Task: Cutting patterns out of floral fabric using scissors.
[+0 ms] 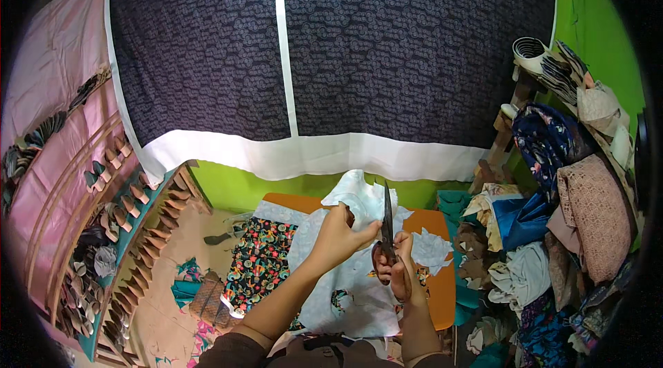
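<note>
Above the orange table, my left hand (342, 233) grips a pale bluish-white piece of fabric (356, 190) with a jagged edge, fingers closed round its lower part. To its right, my right hand (397, 271) is wrapped round the handles of dark metal scissors (387, 223). Their blades point upward beside the fabric's right edge; whether they touch it I cannot tell. Below both hands a larger pale cloth (345, 282) covers much of the table, beside black cloth with a colourful floral print (259, 250). Pale scraps with zigzag edges (431, 250) lie right of my right hand.
An orange tabletop (445, 295) shows at the right. Left stands a wooden rack (190, 188) with rows of pointed shoe forms (148, 250). Folded and crumpled fabrics (521, 271) are piled at the right. Cloth scraps (185, 288) lie on the floor. A dark patterned curtain (387, 50) hangs ahead.
</note>
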The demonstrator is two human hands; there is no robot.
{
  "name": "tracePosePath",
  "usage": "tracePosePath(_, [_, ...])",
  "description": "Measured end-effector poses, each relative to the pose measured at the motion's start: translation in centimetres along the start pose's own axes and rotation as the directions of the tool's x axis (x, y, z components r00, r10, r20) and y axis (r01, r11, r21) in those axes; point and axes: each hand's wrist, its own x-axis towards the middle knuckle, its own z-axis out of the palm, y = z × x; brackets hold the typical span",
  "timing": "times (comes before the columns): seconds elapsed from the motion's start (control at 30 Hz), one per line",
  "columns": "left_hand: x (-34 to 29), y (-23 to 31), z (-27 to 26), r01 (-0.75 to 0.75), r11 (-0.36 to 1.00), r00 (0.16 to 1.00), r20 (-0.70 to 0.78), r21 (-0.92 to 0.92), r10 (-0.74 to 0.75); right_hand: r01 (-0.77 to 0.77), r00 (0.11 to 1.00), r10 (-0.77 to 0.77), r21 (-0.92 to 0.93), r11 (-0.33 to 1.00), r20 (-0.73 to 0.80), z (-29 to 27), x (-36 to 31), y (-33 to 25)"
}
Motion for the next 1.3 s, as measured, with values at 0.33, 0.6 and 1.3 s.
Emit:
tracePosePath(0.33, [-0.4, 0.9, 0.3, -0.083, 0.995, 0.99, -0.119, -0.047, 0.077, -0.075, 0.997, 0.076, 0.081, 0.994, -0.019, -1.4, -0.2, 0.2])
tracePosePath(0.6, [-0.2, 2.2, 0.7, -0.029, 0.973, 0.988, -0.157, -0.229, -0.007, -0.11, 0.987, 0.125, 0.148, 0.983, -0.1, -0.7, -0.7, 0.3])
tracePosePath(1.3, [0.8, 3.2, 3.8, -0.098, 0.975, 0.994, -0.075, -0.202, 0.084, 0.271, 0.961, -0.247, -0.243, 0.931, 0.126, -4.6, -0.7, 0.5])
